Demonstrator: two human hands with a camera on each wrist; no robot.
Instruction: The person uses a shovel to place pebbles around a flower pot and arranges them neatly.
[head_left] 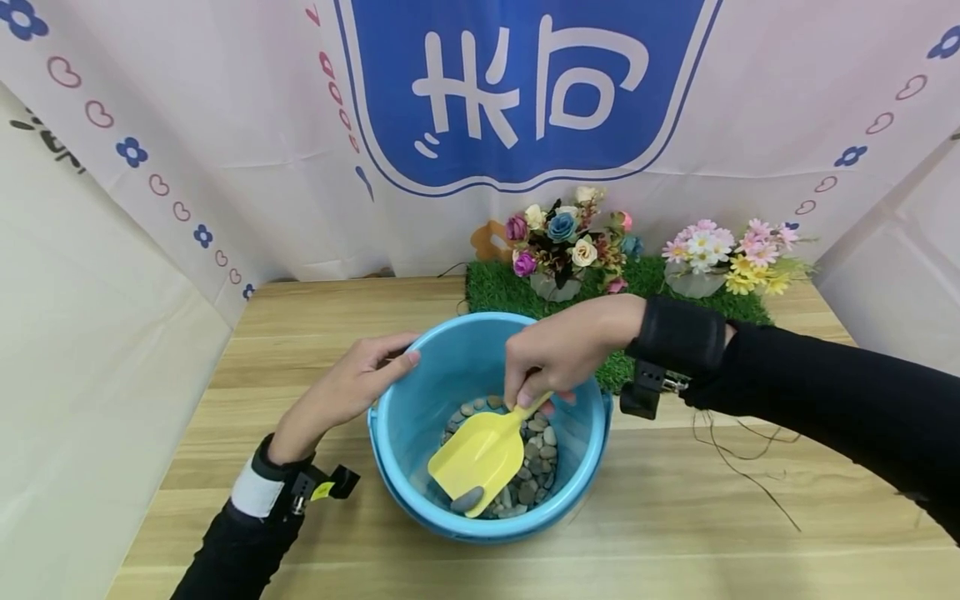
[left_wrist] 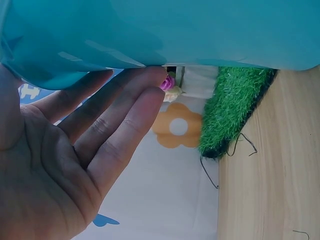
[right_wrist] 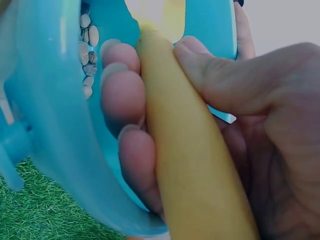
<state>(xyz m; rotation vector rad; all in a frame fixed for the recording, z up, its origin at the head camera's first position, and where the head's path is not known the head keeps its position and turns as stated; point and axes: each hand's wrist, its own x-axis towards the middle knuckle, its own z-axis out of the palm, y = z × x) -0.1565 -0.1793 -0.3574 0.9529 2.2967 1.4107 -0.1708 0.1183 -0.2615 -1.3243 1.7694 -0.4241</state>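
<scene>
head view: flower pots [head_left: 558, 250] on a grass mat [head_left: 637, 279] stand behind the blue bucket [head_left: 420, 417] on the table [head_left: 675, 517]. right hand [head_left: 562, 350] grips the yellow scoop [head_left: 480, 454], blade angled down-left onto pebbles [head_left: 536, 475]. left wrist view: left hand [left_wrist: 75, 155], fingers straight, touches the bucket's rim. right wrist view: fingers [right_wrist: 122, 95] wrap the scoop's handle.

Head camera looks forward and down from above at the blue bucket [head_left: 487, 433] on the table. Both wrist cameras sit very close, each sharing that bucket's wall [left_wrist: 160, 30] [right_wrist: 45, 125].
</scene>
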